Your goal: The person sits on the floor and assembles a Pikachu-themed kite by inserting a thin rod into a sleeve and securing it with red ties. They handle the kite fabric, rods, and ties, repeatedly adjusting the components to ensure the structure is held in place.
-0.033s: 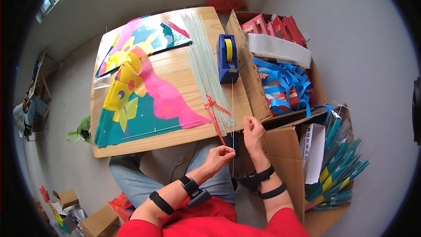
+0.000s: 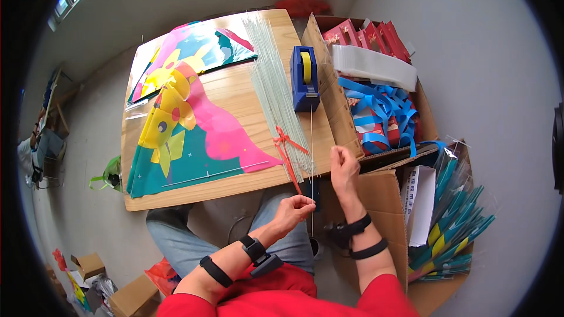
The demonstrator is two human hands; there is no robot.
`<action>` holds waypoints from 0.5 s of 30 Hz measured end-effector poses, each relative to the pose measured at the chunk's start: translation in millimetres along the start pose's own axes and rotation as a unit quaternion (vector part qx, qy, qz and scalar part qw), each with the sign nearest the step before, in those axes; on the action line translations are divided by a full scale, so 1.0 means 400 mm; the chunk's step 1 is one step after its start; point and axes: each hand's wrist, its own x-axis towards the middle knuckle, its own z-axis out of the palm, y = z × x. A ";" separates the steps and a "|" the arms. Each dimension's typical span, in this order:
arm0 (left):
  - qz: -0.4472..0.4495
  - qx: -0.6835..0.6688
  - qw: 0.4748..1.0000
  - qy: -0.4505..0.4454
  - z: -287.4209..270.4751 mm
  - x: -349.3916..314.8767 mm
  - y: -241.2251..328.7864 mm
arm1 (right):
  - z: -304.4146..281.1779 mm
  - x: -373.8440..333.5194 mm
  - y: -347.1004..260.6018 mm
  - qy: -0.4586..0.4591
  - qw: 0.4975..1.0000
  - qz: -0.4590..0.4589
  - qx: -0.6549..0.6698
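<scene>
Right hand [image 2: 345, 170]: shifted slightly upward and outward since the earlier frame, its forearm with it; all else appears unmoved. Clock positions are read from the left hand [image 2: 295, 210]. Left hand: before the near table edge, thumb and fingertips pinching one thin rod [image 2: 312, 141]. Thin rod: pale, running from 6 o'clock below the fingers to 12 o'clock, its far end by the tape dispenser; contact there cannot be told. Right hand: at 2 o'clock, apart from the left, fingers curled, tips close to the thumb; whether they pinch anything cannot be told. Box [image 2: 382, 223]: cardboard, open, 3 o'clock, containing a white carton [image 2: 420, 205] and wrapped teal-and-yellow rolls [image 2: 449, 232]. Table [image 2: 229, 88]: pale wood. Cartoon sheet [image 2: 200, 141]: teal, pink and yellow, lying at 10 o'clock. Rod bundle [image 2: 270, 88]: pale, lengthwise towards 12 o'clock, red ribbon [image 2: 284, 138] tied about its near end. Tape dispenser [image 2: 304, 91]: blue, yellow inside, 12 o'clock, just beside the bundle. Second box [image 2: 322, 53]: cardboard, 1 o'clock, holding blue ribbon [image 2: 369, 103], a clear plastic roll [image 2: 376, 69] and red packets [image 2: 370, 36]. Second sheet [image 2: 176, 64]: glossy, 11 o'clock, beyond the first. Red bag [image 2: 302, 6]: 12 o'clock, past the table.
</scene>
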 end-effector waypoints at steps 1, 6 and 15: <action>0.003 0.004 1.000 -0.006 0.002 0.005 0.000 | 0.001 0.067 0.003 -0.008 1.000 -0.017 0.011; 0.017 -0.007 1.000 -0.022 0.022 0.019 0.001 | 0.093 0.380 0.008 -0.028 0.997 -0.070 0.012; 0.005 -0.016 1.000 -0.009 0.025 0.024 0.001 | 0.191 0.526 0.000 -0.204 0.936 0.275 0.085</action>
